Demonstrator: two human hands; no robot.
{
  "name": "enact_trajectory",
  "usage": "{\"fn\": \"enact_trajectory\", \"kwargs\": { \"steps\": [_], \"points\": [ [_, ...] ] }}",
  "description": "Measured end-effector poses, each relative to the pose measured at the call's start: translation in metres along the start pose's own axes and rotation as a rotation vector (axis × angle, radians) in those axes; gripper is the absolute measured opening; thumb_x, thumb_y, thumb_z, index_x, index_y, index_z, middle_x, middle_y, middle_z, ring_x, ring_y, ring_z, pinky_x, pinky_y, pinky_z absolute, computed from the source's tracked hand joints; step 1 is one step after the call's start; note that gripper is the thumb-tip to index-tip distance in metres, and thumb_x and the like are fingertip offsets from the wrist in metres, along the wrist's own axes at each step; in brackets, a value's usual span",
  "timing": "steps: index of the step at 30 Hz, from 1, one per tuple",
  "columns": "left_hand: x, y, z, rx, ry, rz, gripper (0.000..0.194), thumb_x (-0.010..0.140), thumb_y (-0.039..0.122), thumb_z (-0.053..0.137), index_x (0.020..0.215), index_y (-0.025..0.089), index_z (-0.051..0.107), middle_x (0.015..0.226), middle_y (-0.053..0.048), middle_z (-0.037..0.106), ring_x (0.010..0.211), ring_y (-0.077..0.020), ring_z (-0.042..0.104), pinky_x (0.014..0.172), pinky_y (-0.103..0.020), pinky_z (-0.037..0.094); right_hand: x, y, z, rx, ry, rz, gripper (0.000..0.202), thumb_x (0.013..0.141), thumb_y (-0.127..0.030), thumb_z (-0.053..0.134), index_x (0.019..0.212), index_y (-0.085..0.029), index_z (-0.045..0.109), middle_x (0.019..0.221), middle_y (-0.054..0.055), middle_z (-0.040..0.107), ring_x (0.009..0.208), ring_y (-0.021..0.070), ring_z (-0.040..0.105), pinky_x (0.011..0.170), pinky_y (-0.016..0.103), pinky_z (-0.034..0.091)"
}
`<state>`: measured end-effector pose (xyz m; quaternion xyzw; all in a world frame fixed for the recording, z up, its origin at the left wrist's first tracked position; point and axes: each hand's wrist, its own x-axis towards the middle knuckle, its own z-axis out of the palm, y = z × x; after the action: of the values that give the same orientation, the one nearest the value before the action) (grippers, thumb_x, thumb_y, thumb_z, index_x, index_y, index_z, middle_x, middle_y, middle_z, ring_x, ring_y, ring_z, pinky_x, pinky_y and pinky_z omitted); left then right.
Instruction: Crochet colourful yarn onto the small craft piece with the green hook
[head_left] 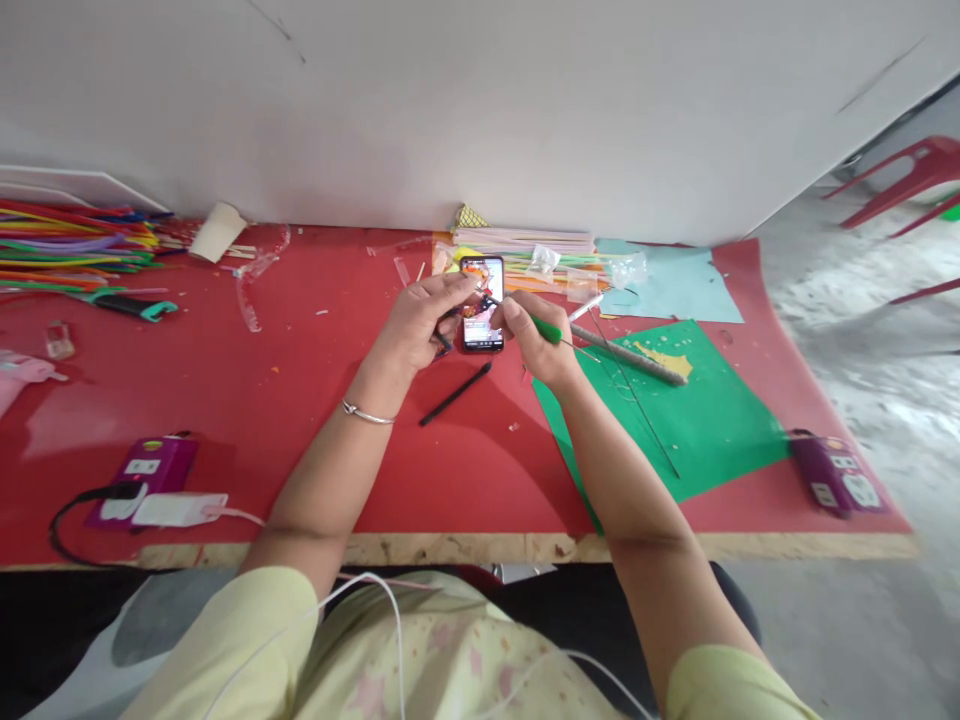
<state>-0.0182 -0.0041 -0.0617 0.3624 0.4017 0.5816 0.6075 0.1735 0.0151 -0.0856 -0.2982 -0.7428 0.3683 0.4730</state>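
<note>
Closest to us at the bottom of the frame is our pale yellow top with a white cable [390, 610] running over it. Higher up, dead centre, both hands meet over the red table [300, 400], right in front of a phone [482, 305] lying there with its screen lit. Our left hand [416, 330] is pinched shut on a tiny dark piece we can't make out. Our right hand [536, 345] is closed around a green-wrapped wire stem [551, 332], the bare wire trailing off right over the green paper sheet [675, 410]. That stem looks thin, light and springy, so we'd say grip it close to the working end or it'll whip about. A black pen [455, 394] lies just below the hands, and a heap of colourful pipe cleaners [75, 245] fills the upper left.
</note>
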Motion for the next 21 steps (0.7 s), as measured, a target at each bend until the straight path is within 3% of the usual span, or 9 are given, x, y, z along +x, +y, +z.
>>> {"fn": "enact_trajectory", "kwargs": {
  "steps": [3,9,21],
  "points": [
    [0.001,-0.002,-0.003,0.008,-0.041,0.025,0.033,0.066,0.025,0.098,0.094,0.018,0.082,0.073,0.000,0.069,0.046,-0.0027,0.041,0.042,-0.021,0.028,0.000,0.000,-0.001,0.035,0.027,0.029,0.056,0.107,-0.070,0.053,0.081,-0.024,0.072,0.077,0.002,0.067,0.073,0.0165,0.061,0.073,0.034,0.049],
    [0.004,-0.008,-0.004,0.025,-0.045,0.130,0.042,0.059,0.014,0.097,0.099,0.018,0.085,0.081,-0.005,0.079,0.070,-0.0146,0.070,0.057,-0.023,0.050,0.001,0.002,-0.003,0.117,0.023,0.104,0.058,0.104,-0.073,0.057,0.077,-0.024,0.073,0.074,0.001,0.067,0.068,0.0152,0.058,0.067,0.033,0.048],
    [0.001,-0.015,0.006,0.004,0.050,0.107,0.058,0.060,0.021,0.102,0.115,0.023,0.084,0.083,-0.002,0.081,0.059,-0.0127,0.065,0.051,-0.025,0.048,0.003,0.006,0.006,0.292,-0.002,0.159,0.055,0.104,-0.070,0.060,0.078,-0.025,0.077,0.080,0.002,0.073,0.066,0.0135,0.062,0.070,0.034,0.054]
  ]
}}
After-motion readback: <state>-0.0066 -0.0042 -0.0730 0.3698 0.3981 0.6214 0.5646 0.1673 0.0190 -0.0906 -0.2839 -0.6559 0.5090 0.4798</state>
